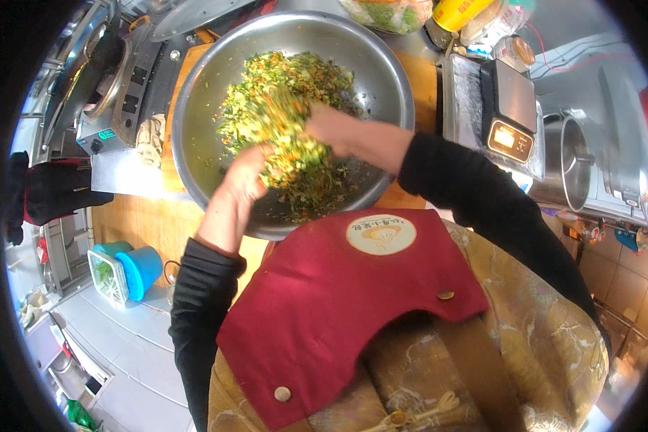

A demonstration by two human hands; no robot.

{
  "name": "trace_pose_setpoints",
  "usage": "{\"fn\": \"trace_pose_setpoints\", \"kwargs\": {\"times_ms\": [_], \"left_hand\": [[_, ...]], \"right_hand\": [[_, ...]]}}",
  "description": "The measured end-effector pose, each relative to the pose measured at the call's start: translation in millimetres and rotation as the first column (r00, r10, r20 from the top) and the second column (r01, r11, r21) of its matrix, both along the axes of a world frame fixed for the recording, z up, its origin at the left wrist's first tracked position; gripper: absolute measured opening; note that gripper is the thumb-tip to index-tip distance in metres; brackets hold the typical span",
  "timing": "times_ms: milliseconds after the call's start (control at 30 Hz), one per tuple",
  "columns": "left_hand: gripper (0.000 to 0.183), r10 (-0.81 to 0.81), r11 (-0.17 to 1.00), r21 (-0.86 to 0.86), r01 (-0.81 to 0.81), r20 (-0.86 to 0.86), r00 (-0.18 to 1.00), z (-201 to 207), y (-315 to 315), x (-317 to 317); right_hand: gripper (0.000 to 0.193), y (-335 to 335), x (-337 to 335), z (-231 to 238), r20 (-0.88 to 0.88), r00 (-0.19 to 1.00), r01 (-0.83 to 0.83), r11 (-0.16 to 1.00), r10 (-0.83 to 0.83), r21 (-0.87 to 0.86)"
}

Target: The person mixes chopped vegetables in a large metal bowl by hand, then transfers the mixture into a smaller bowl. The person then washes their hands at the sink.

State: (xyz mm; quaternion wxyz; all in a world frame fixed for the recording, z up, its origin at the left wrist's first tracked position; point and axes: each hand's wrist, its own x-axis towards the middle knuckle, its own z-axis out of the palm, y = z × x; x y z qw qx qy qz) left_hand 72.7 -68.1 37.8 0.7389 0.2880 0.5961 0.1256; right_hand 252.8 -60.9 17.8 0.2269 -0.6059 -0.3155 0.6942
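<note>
A wide steel bowl (194, 158) stands before me with a heap of finely chopped vegetables (317, 75), green, yellow and orange, in it. Both my hands are down in the bowl, with a clump of the mix lifted between them. On the near left side, my left hand (246, 173) cups the clump, its fingertips buried in the bits. My right hand (335, 132) reaches in from the right and grips the other side of the clump; its fingers are partly covered and smeared by motion. Darker chopped bits lie lower in the bowl.
Under the bowl is a wooden board (421, 93). To the right are a digital scale (510, 108) and a steel pot (565, 162). A stove (126, 90) and crumpled cloth (150, 138) are at left. Bagged greens (392, 16) lie beyond the bowl; a blue bucket (141, 270) stands lower left.
</note>
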Motion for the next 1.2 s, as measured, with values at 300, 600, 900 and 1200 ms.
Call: {"fn": "trace_pose_setpoints", "kwargs": {"times_ms": [300, 600, 900, 1200], "left_hand": [[0.048, -0.247, 0.959, 0.005, 0.284, -0.478, 0.843, 42, 20, -25], [0.02, -0.125, 0.982, -0.115, 0.153, 0.216, 0.968, 5, -3, -5], [0.032, -0.163, 0.822, 0.498, 0.277, -0.259, 0.952, 12, 11, -62], [0.028, 0.11, 0.826, 0.562, -0.054, -0.066, 0.992, -7, 16, -68]], "right_hand": [[0.054, 15, 48, 23, 0.391, 0.826, -0.357, 0.913, 0.407, -0.196], [0.017, -31, 13, 14, -0.254, 0.923, -0.287, 0.957, 0.29, 0.051], [0.044, -27, 58, 36, 0.729, -0.174, -0.914, 0.167, 0.662, -0.369], [0.044, -44, -118, 11, 0.524, 0.342, -0.939, 0.297, 0.78, 0.172]]}}
